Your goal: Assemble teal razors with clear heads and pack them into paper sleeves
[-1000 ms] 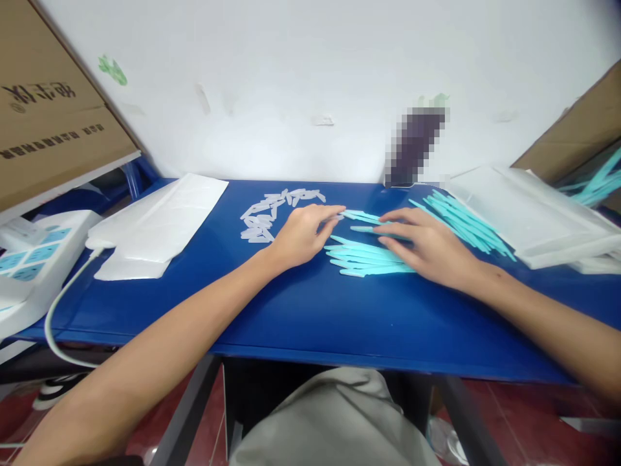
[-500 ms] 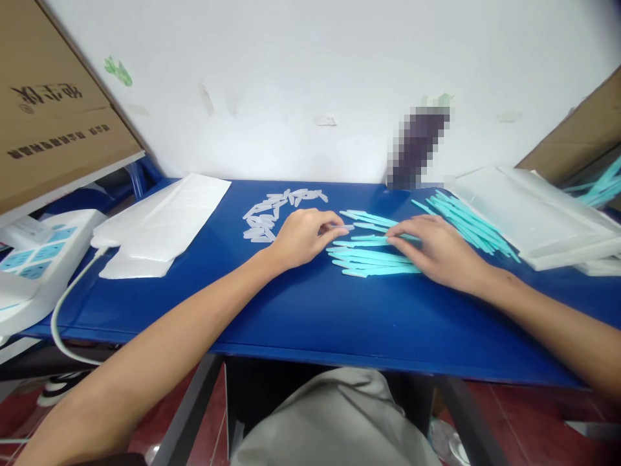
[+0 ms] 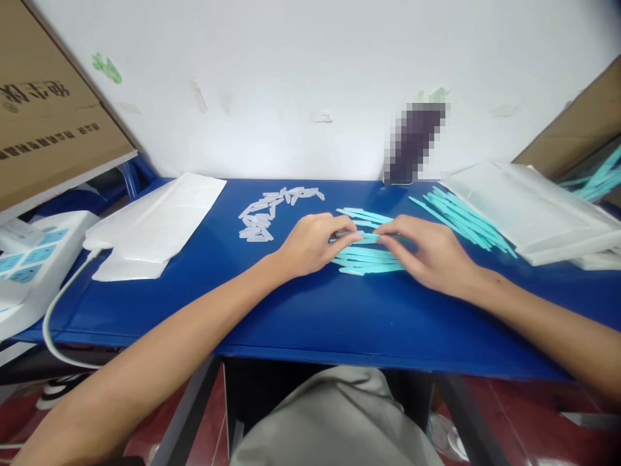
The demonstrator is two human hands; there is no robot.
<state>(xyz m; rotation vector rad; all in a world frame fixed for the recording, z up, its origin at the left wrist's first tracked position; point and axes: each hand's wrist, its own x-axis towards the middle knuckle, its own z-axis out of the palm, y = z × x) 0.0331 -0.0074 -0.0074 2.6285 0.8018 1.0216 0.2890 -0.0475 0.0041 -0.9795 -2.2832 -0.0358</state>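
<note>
My left hand (image 3: 315, 244) pinches a small clear plastic cap (image 3: 358, 234) between thumb and fingertips. Opposite it, my right hand (image 3: 429, 254) grips a slim turquoise eyebrow razor (image 3: 371, 239), its end meeting the cap. How far the cap covers the blade is hidden by my fingers. Below and around both hands, several more turquoise razors (image 3: 369, 260) lie side by side on the blue table (image 3: 310, 323). Loose clear caps (image 3: 257, 221) are scattered in an arc left of my left hand. Another heap of razors (image 3: 468, 220) lies beyond my right hand.
White plastic trays (image 3: 524, 207) stand at the right, beside a cardboard box (image 3: 572, 123). On the left are a white film bag (image 3: 160, 226), a power strip (image 3: 43, 259) with a cable, and a large carton (image 3: 53, 116). A white wall (image 3: 272, 77) backs the table.
My left hand has moved right with the cap, up to the razor's end. My right hand has shifted slightly left with the razor, so the two hands are now close together.
</note>
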